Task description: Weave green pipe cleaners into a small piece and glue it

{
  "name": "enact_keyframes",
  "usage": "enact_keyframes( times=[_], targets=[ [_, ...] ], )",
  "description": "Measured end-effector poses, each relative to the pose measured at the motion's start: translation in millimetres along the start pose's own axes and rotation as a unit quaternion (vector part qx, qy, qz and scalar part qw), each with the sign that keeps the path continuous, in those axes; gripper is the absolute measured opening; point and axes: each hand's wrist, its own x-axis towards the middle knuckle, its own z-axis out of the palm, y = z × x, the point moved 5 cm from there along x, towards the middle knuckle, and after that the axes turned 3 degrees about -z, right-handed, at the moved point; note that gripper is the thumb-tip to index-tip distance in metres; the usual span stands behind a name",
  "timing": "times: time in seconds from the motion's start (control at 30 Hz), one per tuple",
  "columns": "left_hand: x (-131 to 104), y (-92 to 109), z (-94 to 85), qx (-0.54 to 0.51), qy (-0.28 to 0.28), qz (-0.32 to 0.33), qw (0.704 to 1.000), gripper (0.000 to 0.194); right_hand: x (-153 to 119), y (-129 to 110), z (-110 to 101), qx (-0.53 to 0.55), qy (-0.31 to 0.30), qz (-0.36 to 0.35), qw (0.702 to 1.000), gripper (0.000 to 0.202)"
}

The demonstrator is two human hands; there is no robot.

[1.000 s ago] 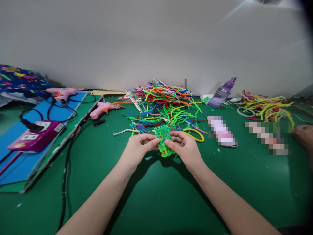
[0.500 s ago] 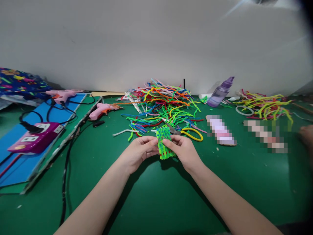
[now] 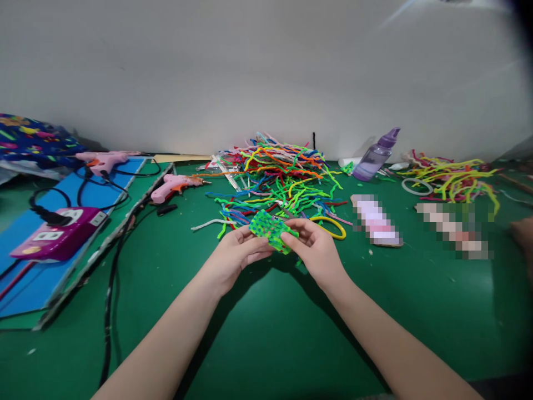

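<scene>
Between my two hands is a small woven pipe-cleaner piece (image 3: pixel 271 229), green and blue with yellow and reddish flecks. My left hand (image 3: pixel 236 256) pinches its left side, thumb on top. On its right edge my right hand (image 3: pixel 318 249) closes with thumb and fingers. Just beyond lie scissors (image 3: pixel 333 226) with a yellow handle, their blades partly hidden by pipe cleaners and the woven piece. A large heap of loose pipe cleaners (image 3: pixel 278 166) in many colours spreads behind them.
Two pink glue guns (image 3: pixel 175 188) and a purple power strip (image 3: pixel 62 233) with black cords are at left. To the right stand a purple bottle (image 3: pixel 375 155), a blurred-out phone (image 3: pixel 377 221) and more pipe cleaners (image 3: pixel 453 178). Another person's hand (image 3: pixel 522 233) shows at the right edge.
The woven piece has turned from upright to lying slantwise across my fingers, showing a more flecked pattern. Both hands stay on it in nearly the same place.
</scene>
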Motion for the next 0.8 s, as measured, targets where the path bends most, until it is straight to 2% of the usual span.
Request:
enact_keyframes(
  times=[0.13,0.2,0.27,0.33,0.4,0.43,0.53,0.8],
  targets=[
    [-2.5,2.7,2.3,0.025,-0.021,-0.004,0.999,0.038,2.5,-3.4,-3.9,-0.035,-0.014,-0.004,0.999,0.026],
    [-2.7,4.7,0.3,0.058,-0.009,0.001,0.998,0.038,2.9,-5.3,-3.7,-0.081,-0.049,-0.003,0.995,0.027],
    [-2.4,6.2,-3.8,0.106,0.021,0.007,0.994,0.036,2.5,-11.3,-3.6,-0.154,-0.069,-0.055,0.984,0.031],
    [-2.0,7.3,-7.4,0.133,0.052,0.016,0.99,0.035,-0.7,-21.0,-1.1,-0.25,-0.076,-0.168,0.951,0.046],
    [-1.5,7.3,-8.7,0.131,0.065,0.021,0.989,0.037,-6.6,-26.3,4.9,-0.339,-0.09,-0.27,0.897,0.061],
    [-1.3,6.9,-8.7,0.129,0.065,0.021,0.989,0.037,-9.0,-25.9,8.0,-0.372,-0.099,-0.299,0.873,0.062],
    [-0.6,6.1,-9.1,0.128,0.065,0.019,0.989,0.037,-11.6,-21.3,11.6,-0.423,-0.1,-0.327,0.839,0.05],
    [4.0,-1.8,-13.8,0.076,0.033,-0.006,0.997,0.032,-13.8,-21.9,11.4,-0.457,-0.054,-0.372,0.806,0.042]
  ],
)
